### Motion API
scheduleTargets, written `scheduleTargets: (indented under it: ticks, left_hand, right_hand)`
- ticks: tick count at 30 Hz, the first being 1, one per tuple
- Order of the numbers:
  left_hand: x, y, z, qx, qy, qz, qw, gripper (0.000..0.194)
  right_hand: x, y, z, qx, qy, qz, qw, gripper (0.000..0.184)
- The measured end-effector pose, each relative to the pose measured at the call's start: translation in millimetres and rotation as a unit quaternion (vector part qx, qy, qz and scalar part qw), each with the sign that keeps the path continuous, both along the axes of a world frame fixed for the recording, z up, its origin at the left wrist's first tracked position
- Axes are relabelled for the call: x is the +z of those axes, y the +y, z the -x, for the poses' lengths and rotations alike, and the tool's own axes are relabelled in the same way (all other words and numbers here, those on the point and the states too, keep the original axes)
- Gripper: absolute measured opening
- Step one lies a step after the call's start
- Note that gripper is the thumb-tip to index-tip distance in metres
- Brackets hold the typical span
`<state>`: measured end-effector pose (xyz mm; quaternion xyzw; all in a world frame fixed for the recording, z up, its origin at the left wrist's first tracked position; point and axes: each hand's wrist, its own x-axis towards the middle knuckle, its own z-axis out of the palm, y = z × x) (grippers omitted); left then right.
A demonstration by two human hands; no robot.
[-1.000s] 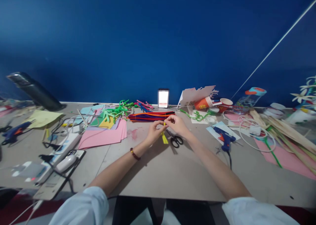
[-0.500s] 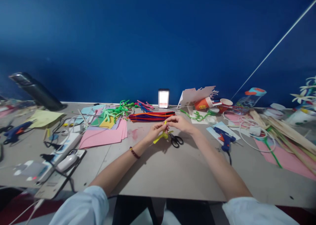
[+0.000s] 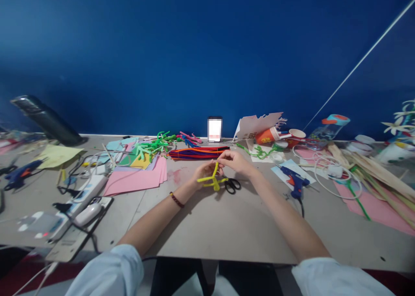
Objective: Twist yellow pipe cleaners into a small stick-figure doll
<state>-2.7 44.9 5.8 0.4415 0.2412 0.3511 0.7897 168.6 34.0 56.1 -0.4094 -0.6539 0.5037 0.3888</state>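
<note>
Right fingers (image 3: 226, 154) pinch yellow stems (image 3: 215, 183); black scissors (image 3: 232, 185) near.

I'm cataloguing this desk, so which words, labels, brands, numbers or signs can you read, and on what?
None can be read with certainty.
White torn-edged card: dark printed characters, too blurred to read.
Tilted orange paper cup: yellow lettering or logo, too small and blurred.
Upright black-framed screen: pixelated, nothing legible.
Pale flat slab with a black edge: possible faint marks, too small.
</note>
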Motion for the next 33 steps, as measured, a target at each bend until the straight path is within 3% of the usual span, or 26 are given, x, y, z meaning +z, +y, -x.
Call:
scheduleTargets:
  ticks: [4, 7, 9, 15, 20, 24, 29, 33]
  left_hand:
    - [1.3, 4.5, 1.8, 0.106, 0.036, -0.068, 0.991, 0.045]
    - [-0.5, 5.4, 4.4, 0.25, 0.112, -0.183, 0.944, 0.04]
    - [0.4, 3.2, 6.7, 0.301, 0.146, -0.249, 0.909, 0.033]
    - [18.0, -7.6, 11.7, 0.307, 0.197, -0.407, 0.838, 0.01]
    - [29.7, -5.9, 8.1, 0.301, 0.274, -0.457, 0.791, 0.009]
    - [34.1, -2.7, -1.3, 0.281, 0.283, -0.46, 0.794, 0.009]
    - [46.7, 1.6, -18.9, 0.275, 0.351, -0.508, 0.737, 0.017]
    - [56.0, 6.5, -27.3, 0.249, 0.37, -0.477, 0.757, 0.017]
  right_hand:
    - [-4.1, 4.6, -0.1, -0.129, -0.106, -0.074, 0.983, 0.02]
    - [-6.3, 6.0, 1.7, -0.19, -0.187, -0.127, 0.955, 0.017]
    - [-6.4, 5.1, 3.6, -0.209, -0.221, -0.151, 0.941, 0.016]
    - [-1.8, 0.4, 5.1, -0.26, -0.247, -0.208, 0.91, 0.016]
    - [3.1, -0.9, 4.1, -0.278, -0.182, -0.176, 0.927, 0.017]
    - [2.9, 0.2, 5.0, -0.273, -0.11, -0.102, 0.95, 0.017]
    - [-3.5, 7.5, 1.5, -0.267, -0.026, -0.045, 0.962, 0.021]
    - [-0.5, 9.4, -7.1, -0.257, -0.016, -0.037, 0.965, 0.026]
